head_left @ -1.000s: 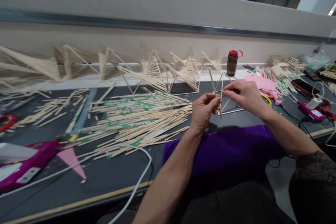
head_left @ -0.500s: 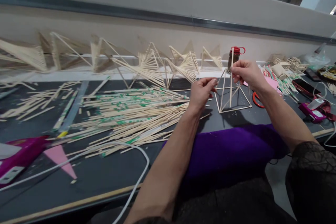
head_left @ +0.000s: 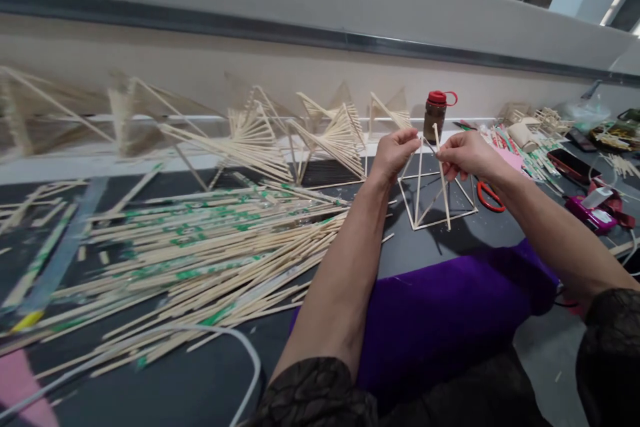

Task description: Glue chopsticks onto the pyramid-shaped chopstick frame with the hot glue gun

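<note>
Right hand (head_left: pixel 465 154) is pinching 1 slightly tilted stick (head_left: pixel 445 203) at the frame (head_left: pixel 419 180), which is standing right of the loose sticks (head_left: pixel 260 240). Left hand (head_left: pixel 394 159) is curling by its top, grip unclear. Base and legs are seemingly joining already; whether the held stick is joining, I cannot tell.

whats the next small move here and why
Probably ease the top of the stick toward the peak of the frame: the right hand holds it nearly upright, its lower end appears near the front base bar, and the left hand is beside the peak.
</note>
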`<state>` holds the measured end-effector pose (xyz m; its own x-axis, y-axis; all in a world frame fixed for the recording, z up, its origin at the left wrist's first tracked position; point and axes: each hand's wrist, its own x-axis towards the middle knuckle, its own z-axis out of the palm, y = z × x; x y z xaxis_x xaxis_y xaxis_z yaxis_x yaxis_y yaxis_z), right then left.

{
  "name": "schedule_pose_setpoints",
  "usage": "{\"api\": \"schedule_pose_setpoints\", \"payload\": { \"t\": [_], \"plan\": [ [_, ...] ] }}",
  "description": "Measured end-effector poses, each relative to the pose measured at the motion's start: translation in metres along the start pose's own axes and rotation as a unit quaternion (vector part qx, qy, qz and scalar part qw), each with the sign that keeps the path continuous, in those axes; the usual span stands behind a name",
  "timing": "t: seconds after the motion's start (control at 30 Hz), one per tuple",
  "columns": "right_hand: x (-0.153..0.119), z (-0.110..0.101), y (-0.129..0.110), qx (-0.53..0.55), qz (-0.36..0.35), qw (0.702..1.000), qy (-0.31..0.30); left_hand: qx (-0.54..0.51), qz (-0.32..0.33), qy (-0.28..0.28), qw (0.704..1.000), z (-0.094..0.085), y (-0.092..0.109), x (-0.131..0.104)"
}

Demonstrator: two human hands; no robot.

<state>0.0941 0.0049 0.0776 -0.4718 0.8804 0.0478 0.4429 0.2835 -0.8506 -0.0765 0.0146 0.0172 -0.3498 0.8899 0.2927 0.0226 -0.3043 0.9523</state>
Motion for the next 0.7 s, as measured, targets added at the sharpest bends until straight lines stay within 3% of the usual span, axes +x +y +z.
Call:
{"api": "schedule_pose_setpoints", "payload": {
  "t": [0.13, 0.37, 0.57, 0.7],
  "plan": [
    [0.002, 0.01, 0.004, -0.048, 0.014, 0.999, -0.001, -0.032, -0.015, -0.048, 0.998, -0.002, -0.005, 0.005],
    [0.002, 0.012, -0.003, -0.13, -0.052, 0.989, 0.04, -0.084, -0.011, -0.068, 0.994, 0.001, -0.006, 0.004],
    [0.004, 0.01, -0.026, -0.092, -0.045, 0.994, 0.049, -0.096, -0.017, -0.053, 0.994, 0.004, -0.002, 0.001],
    [0.005, 0.012, -0.021, -0.048, -0.027, 0.996, 0.066, -0.088, -0.014, -0.058, 0.994, 0.004, 0.0, -0.001]
  ]
}}
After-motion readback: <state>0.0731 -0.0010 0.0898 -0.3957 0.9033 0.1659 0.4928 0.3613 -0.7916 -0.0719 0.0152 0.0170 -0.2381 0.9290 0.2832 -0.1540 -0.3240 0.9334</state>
